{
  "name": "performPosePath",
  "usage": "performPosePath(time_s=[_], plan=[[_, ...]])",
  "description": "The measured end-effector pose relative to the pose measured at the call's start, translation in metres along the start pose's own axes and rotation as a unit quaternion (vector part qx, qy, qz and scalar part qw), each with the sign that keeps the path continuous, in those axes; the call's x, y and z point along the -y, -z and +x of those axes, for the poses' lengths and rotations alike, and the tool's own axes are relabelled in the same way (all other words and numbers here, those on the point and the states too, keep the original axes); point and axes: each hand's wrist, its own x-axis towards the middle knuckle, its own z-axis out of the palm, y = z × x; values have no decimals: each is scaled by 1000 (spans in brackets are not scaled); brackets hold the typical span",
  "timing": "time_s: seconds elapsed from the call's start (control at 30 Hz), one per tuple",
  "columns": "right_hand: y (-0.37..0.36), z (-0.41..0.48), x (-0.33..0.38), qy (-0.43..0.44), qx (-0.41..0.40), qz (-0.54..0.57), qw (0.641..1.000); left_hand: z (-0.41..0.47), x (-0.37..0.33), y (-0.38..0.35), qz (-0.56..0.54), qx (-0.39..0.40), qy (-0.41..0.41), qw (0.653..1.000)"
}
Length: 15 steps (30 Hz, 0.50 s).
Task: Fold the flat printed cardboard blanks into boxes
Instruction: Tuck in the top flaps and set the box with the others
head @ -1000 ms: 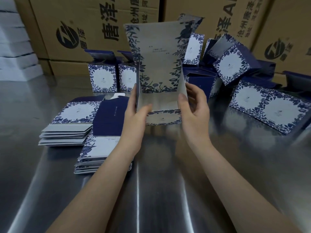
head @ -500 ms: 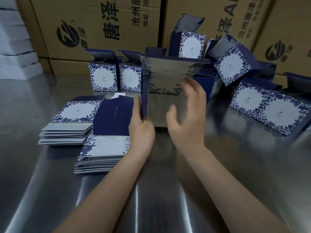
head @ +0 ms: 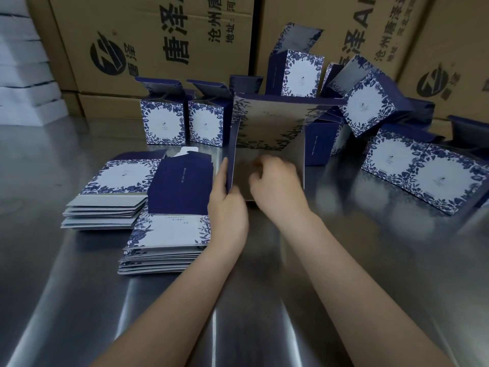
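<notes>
Tall panel that stood up a second ago is now folded down, so the navy-and-white floral-printed cardboard blank (head: pixel 267 133) reads as an open-ended sleeve: roughly mid-fold, end flaps likely next. It sits on the brushed-steel surface (head: pixel 79 300), in front of the finished floral boxes (head: pixel 162 123) and right of the stacked flat blanks (head: pixel 169 234), grey inside facing the camera. Left hand (head: pixel 227 210) pinches its left wall; right hand (head: pixel 275 185) has moved into the opening, fingers curled and blurred, so cannot tell if it grips a flap.
</notes>
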Motion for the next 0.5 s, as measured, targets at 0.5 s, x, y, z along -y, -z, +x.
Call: performPosePath(time_s=[0.5], plan=[[-29,54,-8,-35,316,-252,914,-13,8,-8,-53,-38,9,998]])
